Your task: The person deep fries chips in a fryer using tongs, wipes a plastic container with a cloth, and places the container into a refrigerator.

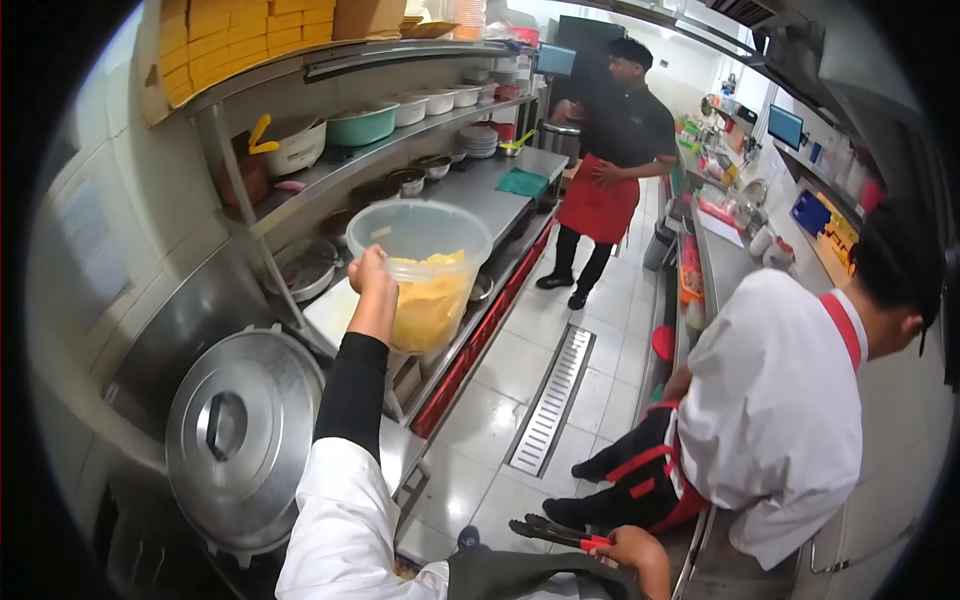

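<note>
My left hand (372,278) is raised at arm's length, its fingers closed on the rim of a clear plastic tub (420,228). Yellow food (430,305), flour-like or crumbly, fills the lower part of the tub, which is tilted slightly. Low in the view, my right hand (640,556) grips a pair of tongs (562,534) with black tips and red handles, pointing left. The tongs' arms are a little apart, with nothing visible between them.
A large lidded pot (245,430) stands at left. Steel shelves (370,165) carry bowls and tubs. One person in a red apron (600,200) stands ahead in the aisle; another in a white shirt (770,400) bends close at right. A drain grate (552,400) runs along the tiled floor.
</note>
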`<state>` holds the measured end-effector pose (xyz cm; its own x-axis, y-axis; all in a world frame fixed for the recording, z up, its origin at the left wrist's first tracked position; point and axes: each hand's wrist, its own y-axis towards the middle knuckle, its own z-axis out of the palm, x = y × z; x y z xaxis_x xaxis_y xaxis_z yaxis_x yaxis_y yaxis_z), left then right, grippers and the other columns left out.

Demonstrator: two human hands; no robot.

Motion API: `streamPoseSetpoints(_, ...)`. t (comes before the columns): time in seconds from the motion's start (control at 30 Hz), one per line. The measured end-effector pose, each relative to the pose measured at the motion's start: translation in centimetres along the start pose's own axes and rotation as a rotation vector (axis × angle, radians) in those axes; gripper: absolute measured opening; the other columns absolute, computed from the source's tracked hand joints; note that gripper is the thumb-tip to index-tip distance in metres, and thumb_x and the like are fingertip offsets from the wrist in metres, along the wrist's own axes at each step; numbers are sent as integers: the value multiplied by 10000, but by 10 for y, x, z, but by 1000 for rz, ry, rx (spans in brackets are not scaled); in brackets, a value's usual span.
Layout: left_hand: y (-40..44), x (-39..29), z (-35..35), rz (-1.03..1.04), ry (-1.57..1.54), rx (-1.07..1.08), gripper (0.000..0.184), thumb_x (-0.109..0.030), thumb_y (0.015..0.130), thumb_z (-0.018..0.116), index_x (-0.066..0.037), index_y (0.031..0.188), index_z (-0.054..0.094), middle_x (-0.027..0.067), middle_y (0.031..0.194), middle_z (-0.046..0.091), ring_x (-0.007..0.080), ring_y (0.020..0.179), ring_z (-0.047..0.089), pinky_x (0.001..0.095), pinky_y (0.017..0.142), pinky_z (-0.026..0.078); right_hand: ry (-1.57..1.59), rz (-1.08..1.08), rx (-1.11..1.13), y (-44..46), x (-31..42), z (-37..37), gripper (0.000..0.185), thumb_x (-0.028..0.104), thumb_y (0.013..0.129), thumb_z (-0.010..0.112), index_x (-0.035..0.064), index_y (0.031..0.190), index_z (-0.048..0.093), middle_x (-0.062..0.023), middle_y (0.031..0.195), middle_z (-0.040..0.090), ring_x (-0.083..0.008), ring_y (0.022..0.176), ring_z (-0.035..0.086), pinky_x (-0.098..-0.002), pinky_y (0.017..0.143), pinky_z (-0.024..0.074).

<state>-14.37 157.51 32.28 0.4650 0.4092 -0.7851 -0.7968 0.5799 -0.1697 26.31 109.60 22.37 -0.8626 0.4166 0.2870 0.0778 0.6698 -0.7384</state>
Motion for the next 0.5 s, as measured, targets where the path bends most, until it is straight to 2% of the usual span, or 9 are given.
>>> streamPoseSetpoints(0.13,56,67,41,32,-6,-26,311,7,542,600,-88,678,336,31,617,428,145,529,413,310,488,398,52,6,-21,65,9,-16,427,451,746,708,36,845,707,-114,706,675,-215,641,648,-323,630,489)
streamPoseSetpoints(0.17,70,82,47,35,-24,-25,312,4,546,601,-85,680,334,32,620,430,146,534,419,311,494,402,55,2,-11,68,18,-25,529,545,733,655,36,871,696,-184,742,660,-329,742,657,-397,696,500)
streamPoseSetpoints(0.27,106,116,65,5,4,-64,277,-17,569,604,-52,720,375,59,687,477,159,550,447,316,530,429,180,36,-43,92,17,-21,413,427,758,712,24,840,689,-75,645,648,-206,605,625,-327,622,483)
streamPoseSetpoints(0.33,120,131,74,-18,74,-98,260,-32,581,606,-16,771,430,83,732,513,171,571,478,330,557,450,184,52,17,96,9,-26,412,419,764,711,20,859,684,-71,642,640,-189,603,616,-317,619,478)
streamPoseSetpoints(0.43,88,108,84,-269,-84,64,334,-78,602,607,22,897,490,115,839,556,195,674,538,362,630,473,159,64,10,75,23,-53,415,408,768,713,12,890,678,-75,654,638,-161,606,602,-299,612,467)
streamPoseSetpoints(0.47,114,124,85,-309,-95,103,349,-88,610,603,18,926,498,117,873,561,202,705,546,370,639,473,149,71,-10,75,40,-57,417,404,768,714,10,901,677,-78,661,640,-151,607,597,-292,610,464)
streamPoseSetpoints(0.5,125,134,84,-339,-102,133,365,-97,619,598,14,954,507,120,908,566,209,736,553,378,647,473,162,31,-39,75,27,-56,419,403,768,715,8,904,677,-79,666,641,-144,608,592,-286,609,459)
